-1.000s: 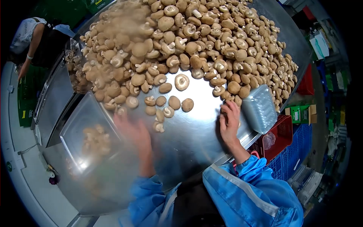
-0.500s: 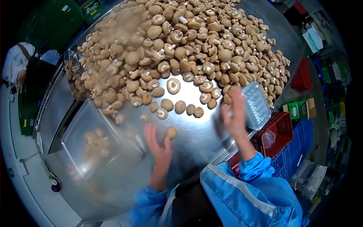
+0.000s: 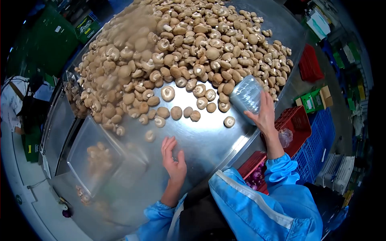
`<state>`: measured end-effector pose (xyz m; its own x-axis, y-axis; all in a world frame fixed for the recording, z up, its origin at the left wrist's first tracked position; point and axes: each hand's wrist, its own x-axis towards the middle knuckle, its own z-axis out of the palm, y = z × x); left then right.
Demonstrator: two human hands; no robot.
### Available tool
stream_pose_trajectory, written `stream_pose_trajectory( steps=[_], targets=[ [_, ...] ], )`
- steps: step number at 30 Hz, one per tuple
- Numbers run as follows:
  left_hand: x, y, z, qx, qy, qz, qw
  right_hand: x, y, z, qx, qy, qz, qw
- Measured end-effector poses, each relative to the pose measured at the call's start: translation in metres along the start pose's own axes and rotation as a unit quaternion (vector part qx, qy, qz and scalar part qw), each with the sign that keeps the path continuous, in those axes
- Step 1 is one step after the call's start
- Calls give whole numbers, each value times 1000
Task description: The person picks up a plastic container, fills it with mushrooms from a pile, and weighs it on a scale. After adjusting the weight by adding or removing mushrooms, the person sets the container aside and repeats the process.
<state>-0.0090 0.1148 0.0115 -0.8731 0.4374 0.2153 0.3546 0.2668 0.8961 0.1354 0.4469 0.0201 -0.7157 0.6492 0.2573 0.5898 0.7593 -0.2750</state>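
Right hand [image 3: 265, 116] spread against plastic trays [image 3: 243, 94] — left hand [image 3: 174, 163] loosely curled.

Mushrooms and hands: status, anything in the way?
Left hand open, empty. Right hand at clear trays, grip unclear. Mushrooms heaped, some loose in front. Nothing plainly blocking either hand.

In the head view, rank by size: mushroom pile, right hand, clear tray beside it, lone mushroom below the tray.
1. Mushroom pile
2. Right hand and clear tray: too alike to rank
3. Lone mushroom
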Motion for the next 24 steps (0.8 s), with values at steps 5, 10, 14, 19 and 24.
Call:
stream_pose_trajectory(
  steps=[5,10,14,19,24],
  targets=[
    [-9,-4,3,13,0,10,1000,15,-10,-2,-4,-5,16,1000],
    [-22,-7,-15,91,65,-61,992,11,-9,4,-2,19,22,1000],
    [-33,-34,-28,140,38,-69,987,10,-10,2,13,23,25,999],
    [-41,-43,-18,189,-16,-23,982,8,-11,0,1,23,27,999],
    [-31,-23,-13,153,6,26,988,14,-4,-7,11,-19,18,1000]
  ],
)
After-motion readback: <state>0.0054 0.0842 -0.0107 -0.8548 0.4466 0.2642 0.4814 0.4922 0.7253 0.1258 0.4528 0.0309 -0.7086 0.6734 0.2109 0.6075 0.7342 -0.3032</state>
